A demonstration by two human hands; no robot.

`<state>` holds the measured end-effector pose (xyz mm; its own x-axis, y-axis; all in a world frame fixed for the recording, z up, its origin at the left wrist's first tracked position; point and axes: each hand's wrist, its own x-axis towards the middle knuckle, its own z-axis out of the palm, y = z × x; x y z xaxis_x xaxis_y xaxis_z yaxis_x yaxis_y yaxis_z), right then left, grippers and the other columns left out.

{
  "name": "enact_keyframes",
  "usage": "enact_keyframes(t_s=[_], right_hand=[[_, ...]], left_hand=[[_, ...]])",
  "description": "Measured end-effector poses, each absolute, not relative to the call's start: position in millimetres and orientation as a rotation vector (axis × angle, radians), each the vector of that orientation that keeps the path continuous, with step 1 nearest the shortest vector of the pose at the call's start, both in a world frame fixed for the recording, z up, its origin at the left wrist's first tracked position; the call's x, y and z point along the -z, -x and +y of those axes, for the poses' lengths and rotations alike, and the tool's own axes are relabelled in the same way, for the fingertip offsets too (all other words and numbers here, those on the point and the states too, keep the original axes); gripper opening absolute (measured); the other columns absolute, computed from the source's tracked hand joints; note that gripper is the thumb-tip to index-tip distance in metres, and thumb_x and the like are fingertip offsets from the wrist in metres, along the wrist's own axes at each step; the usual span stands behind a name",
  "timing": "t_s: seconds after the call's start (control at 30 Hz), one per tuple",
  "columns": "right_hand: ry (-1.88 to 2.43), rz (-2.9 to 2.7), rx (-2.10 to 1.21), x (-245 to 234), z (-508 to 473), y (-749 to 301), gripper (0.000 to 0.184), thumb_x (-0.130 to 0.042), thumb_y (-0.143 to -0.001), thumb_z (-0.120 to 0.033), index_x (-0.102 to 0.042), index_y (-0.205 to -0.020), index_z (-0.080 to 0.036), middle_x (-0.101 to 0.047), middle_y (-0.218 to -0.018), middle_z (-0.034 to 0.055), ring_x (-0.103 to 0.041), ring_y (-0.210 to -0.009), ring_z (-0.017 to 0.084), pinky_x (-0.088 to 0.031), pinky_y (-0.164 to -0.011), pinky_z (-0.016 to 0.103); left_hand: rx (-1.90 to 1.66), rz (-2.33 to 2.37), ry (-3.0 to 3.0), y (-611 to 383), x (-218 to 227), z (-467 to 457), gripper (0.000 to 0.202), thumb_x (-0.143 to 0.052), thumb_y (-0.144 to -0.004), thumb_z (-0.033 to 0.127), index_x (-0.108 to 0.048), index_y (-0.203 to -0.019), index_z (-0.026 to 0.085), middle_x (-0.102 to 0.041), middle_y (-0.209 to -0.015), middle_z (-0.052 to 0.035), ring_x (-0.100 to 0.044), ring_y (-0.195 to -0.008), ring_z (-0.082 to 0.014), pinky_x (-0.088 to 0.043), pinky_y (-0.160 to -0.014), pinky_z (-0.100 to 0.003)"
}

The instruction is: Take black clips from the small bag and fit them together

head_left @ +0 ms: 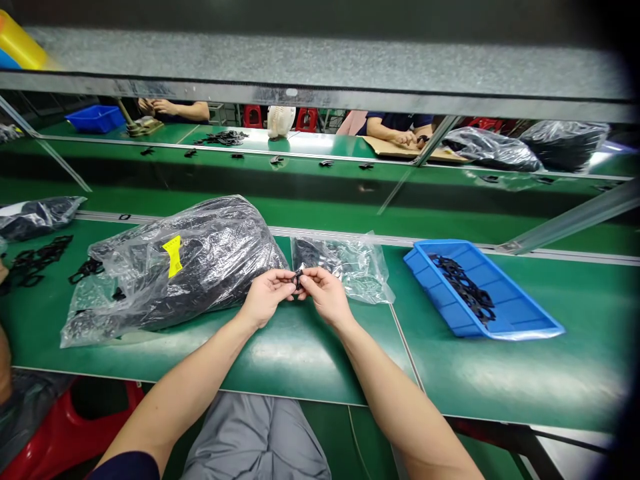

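My left hand (269, 293) and my right hand (325, 292) meet over the green bench (300, 353). Between their fingertips they pinch one small black plastic part (298, 279), mostly covered by the fingers. Just left of my hands lies a large clear bag (220, 253) full of dark parts, with a yellow tag (173, 256) on it. Behind my right hand rests a smaller clear bag (365, 267) with dark pieces in it. Further right, a blue bin (520, 303) holds a heap of black plastic parts (465, 287).
Loose black parts (43, 259) and another bag (40, 217) lie at far left. Beyond the bench runs a green belt (300, 193) carrying spaced black parts. A metal shelf edge (300, 97) crosses above. Co-workers' hands (407, 138) show across the belt. A red stool (75, 427) stands lower left.
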<state>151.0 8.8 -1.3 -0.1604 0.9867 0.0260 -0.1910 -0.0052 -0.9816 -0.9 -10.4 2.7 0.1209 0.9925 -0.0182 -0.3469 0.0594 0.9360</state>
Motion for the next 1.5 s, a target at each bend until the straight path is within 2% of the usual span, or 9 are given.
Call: enact_keyframes(t_s=[0.33,0.5,0.57,0.7,0.9,1.07,1.2,1.33,1.5], right_hand=[[0.993,-1.233,-1.472,2,8,-150,0.028,-0.073,-0.072,-0.043,-0.062,-0.08,-0.018,-0.062,-0.07,-0.0011,-0.056,-0.059,0.011,-0.047,-0.05,0.022],[0.933,-1.042,-1.61,-3,7,-154,0.025,-0.078,-0.068,-0.035,-0.059,-0.072,-0.019,-0.054,-0.06,-0.0056,-0.045,-0.048,0.006,-0.037,-0.043,0.018],[0.871,-0.981,-1.725,-7,7,-156,0.025,-0.078,-0.069,-0.034,-0.057,-0.072,-0.019,-0.055,-0.061,-0.0051,-0.047,-0.048,0.007,-0.035,-0.042,0.018],[0.785,-0.965,-1.771,-9,6,-156,0.025,-0.075,-0.072,-0.035,-0.055,-0.075,-0.02,-0.064,-0.074,-0.0017,-0.052,-0.049,0.008,-0.038,-0.042,0.019],[0.901,-1.15,-1.589,3,9,-156,0.024,-0.07,-0.078,-0.038,-0.053,-0.078,-0.021,-0.062,-0.056,-0.0037,-0.053,-0.044,0.009,-0.041,-0.042,0.019],[0.964,-1.216,-1.574,3,10,-159,0.028,-0.069,-0.077,-0.042,-0.052,-0.078,-0.02,-0.06,-0.055,-0.0044,-0.052,-0.042,0.009,-0.041,-0.04,0.019],[1.05,-1.329,-1.42,-1,9,-160,0.029,-0.068,-0.077,-0.044,-0.052,-0.077,-0.02,-0.057,-0.054,-0.0048,-0.052,-0.043,0.009,-0.043,-0.041,0.02],[1.109,-1.443,-1.306,-3,7,-159,0.031,-0.067,-0.077,-0.047,-0.051,-0.075,-0.02,-0.055,-0.054,-0.0046,-0.054,-0.047,0.011,-0.045,-0.043,0.022],[1.07,-1.391,-1.422,-4,7,-158,0.032,-0.068,-0.075,-0.048,-0.057,-0.081,-0.019,-0.059,-0.057,-0.0033,-0.056,-0.048,0.011,-0.047,-0.045,0.023]], left_hand=[[-1.137,0.745,-0.778,3,-9,-12,0.034,-0.079,-0.067,0.02,-0.064,-0.097,0.013,-0.064,-0.079,-0.002,-0.058,-0.063,-0.0075,-0.045,-0.056,-0.019],[-1.204,0.734,-0.652,5,-8,-9,0.032,-0.081,-0.063,0.018,-0.065,-0.09,0.014,-0.059,-0.066,0.002,-0.054,-0.054,-0.0055,-0.04,-0.05,-0.017],[-1.233,0.73,-0.611,6,-8,-8,0.031,-0.081,-0.062,0.018,-0.066,-0.088,0.014,-0.059,-0.063,0.0026,-0.053,-0.053,-0.0051,-0.039,-0.049,-0.016],[-1.254,0.752,-0.597,6,-8,-7,0.032,-0.08,-0.064,0.018,-0.069,-0.093,0.014,-0.064,-0.069,0.0001,-0.056,-0.058,-0.0061,-0.04,-0.052,-0.017],[-1.195,0.779,-0.629,6,-7,-7,0.029,-0.08,-0.065,0.019,-0.071,-0.092,0.013,-0.07,-0.08,-0.0045,-0.061,-0.066,-0.0095,-0.044,-0.058,-0.02],[-1.148,0.792,-0.677,7,-9,-8,0.028,-0.08,-0.064,0.02,-0.072,-0.09,0.013,-0.072,-0.081,-0.0058,-0.063,-0.07,-0.0123,-0.048,-0.064,-0.024],[-1.16,0.838,-0.747,7,-8,-8,0.029,-0.08,-0.065,0.021,-0.073,-0.092,0.013,-0.072,-0.084,-0.0066,-0.064,-0.072,-0.0126,-0.049,-0.069,-0.026],[-1.184,0.897,-0.811,7,-5,-6,0.031,-0.081,-0.063,0.022,-0.073,-0.092,0.013,-0.073,-0.082,-0.0066,-0.064,-0.07,-0.013,-0.049,-0.068,-0.027],[-1.188,0.914,-0.802,7,-5,-6,0.031,-0.081,-0.063,0.023,-0.072,-0.09,0.012,-0.072,-0.081,-0.0067,-0.064,-0.069,-0.0131,-0.05,-0.065,-0.026]])
